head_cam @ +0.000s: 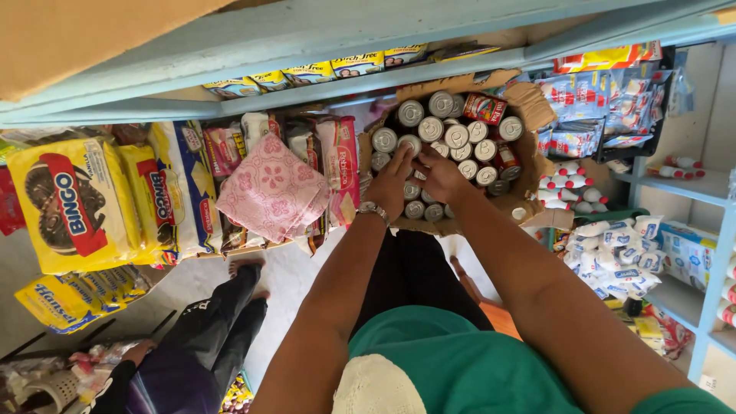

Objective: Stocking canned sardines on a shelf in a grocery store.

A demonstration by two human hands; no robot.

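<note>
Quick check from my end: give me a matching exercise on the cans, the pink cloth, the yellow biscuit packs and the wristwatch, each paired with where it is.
Things:
1. silver-topped cans
2. pink cloth
3. yellow biscuit packs
4. wristwatch

Places:
A. far left of the shelf
B. on the left hand wrist
C. in the cardboard box, under both hands
D. draped over packets, left of the box

Pairs: 1-C, 2-D, 3-A, 4-B

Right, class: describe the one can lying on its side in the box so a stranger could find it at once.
Find the torn cardboard box of cans under the pale blue shelf. At its far rim lies the red-labelled can; its neighbours stand upright showing only silver lids.
</note>
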